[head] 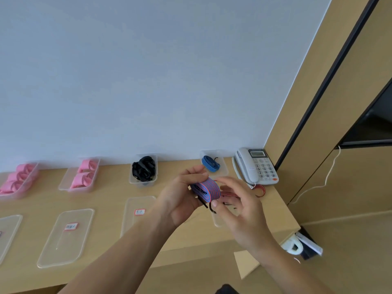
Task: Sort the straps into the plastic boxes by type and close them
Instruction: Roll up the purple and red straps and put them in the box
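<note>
Before 4 boxes (pixel 142 183), left hand (pixel 180 201), right hand (pixel 244 215) grip 1 strap (pixel 209 188).

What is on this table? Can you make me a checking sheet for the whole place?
Surface: wooden table, pale and flat.
Job's things: four open boxes by the wall: first pink-strap box, second pink-strap box, black-strap box, blue-strap box. Their lids lie flat in front. A striped strap, partly rolled, is held above the table.
Clutter: telephone at the table's right end.
Hands: left hand grips the striped roll; right hand pinches its loose part.
Cables: white cable hangs on the wood panel.
Surroundings: white wall, wood panel; things beside the table too unclear to name.
</note>
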